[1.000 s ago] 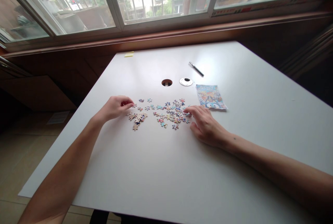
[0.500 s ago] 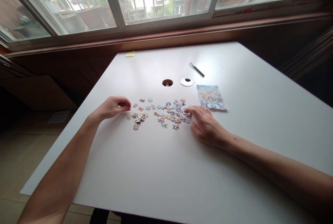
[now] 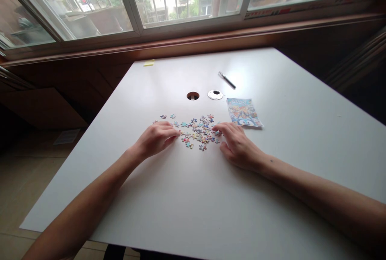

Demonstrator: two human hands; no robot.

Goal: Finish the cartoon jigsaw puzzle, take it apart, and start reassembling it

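A loose spread of colourful jigsaw puzzle pieces (image 3: pixel 199 134) lies on the white table (image 3: pixel 187 195). My left hand (image 3: pixel 158 137) is over the left part of the spread, thumb and fingers pinched together at its left edge. Whatever is between those fingertips is too small to make out, and the hand covers the pieces beneath it. On the other side, my right hand (image 3: pixel 237 145) rests with thumb and index finger apart, fingertips touching the pieces at the right edge. No piece shows in its grasp.
Behind my right hand lies a printed picture sheet (image 3: pixel 245 112). Farther back are a black pen (image 3: pixel 227 80), a round metal cover (image 3: pixel 215 95) and a round hole (image 3: pixel 193 96) in the tabletop. Yellow tape (image 3: pixel 149 62) marks the far left edge, below the window.
My left hand has moved right, from the left end of the pieces to the edge of the main cluster, and now covers the face-down pieces. My right hand stays put.
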